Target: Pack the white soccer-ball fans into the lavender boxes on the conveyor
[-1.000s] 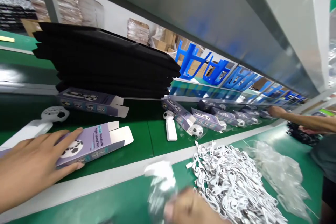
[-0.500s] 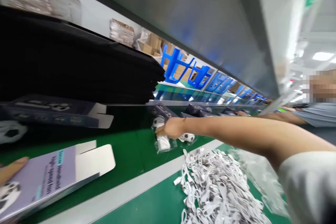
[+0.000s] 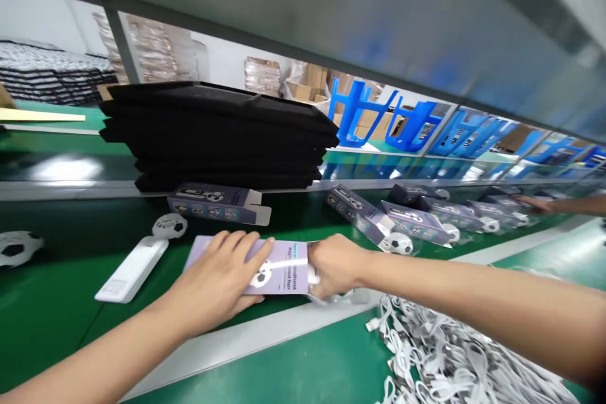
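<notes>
Hands (image 3: pixel 222 271) flank purple box (image 3: pixel 279 274); white fan (image 3: pixel 137 262) beside.

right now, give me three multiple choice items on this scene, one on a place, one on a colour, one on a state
1. Where does the white fan lie?
A. left of the purple box
B. on the black stack
C. among the cables

2. What colour are the stools behind the belt?
A. red
B. blue
C. yellow

3. How does the left hand meet the purple box?
A. hovers clear of it
B. lifts it high
C. lies flat on it

Answers: 1 A, the fan lies on the belt left of the box. 2 B, the stools are bright blue. 3 C, the palm presses the box down while the right hand is at its end.
</notes>
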Demonstrator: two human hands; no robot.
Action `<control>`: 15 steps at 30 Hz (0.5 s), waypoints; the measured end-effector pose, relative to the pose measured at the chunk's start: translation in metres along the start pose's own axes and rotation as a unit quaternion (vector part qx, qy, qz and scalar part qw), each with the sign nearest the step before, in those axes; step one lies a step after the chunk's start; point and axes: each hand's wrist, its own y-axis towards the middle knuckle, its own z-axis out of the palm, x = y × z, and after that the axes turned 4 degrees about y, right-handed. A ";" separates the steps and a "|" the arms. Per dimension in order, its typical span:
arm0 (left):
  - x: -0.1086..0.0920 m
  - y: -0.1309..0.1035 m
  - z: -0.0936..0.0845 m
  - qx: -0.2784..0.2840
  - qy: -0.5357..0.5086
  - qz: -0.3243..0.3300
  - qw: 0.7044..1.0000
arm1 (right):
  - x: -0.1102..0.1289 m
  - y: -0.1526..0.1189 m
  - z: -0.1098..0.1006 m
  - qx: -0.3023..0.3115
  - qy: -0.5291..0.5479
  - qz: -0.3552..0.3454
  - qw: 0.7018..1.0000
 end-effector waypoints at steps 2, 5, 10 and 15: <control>-0.007 0.041 0.008 0.035 -0.047 0.031 0.998 | -0.017 -0.003 0.004 -0.025 0.053 0.022 0.998; -0.019 0.090 0.028 0.071 -0.095 0.038 0.992 | -0.063 -0.008 0.009 -0.062 0.140 0.074 0.986; 0.015 0.115 0.037 0.070 -0.117 0.042 0.990 | -0.080 -0.038 0.017 -0.147 0.223 0.087 0.960; 0.131 0.109 0.037 0.120 -0.051 -0.101 0.986 | 0.006 -0.072 0.040 -0.158 0.371 0.112 0.908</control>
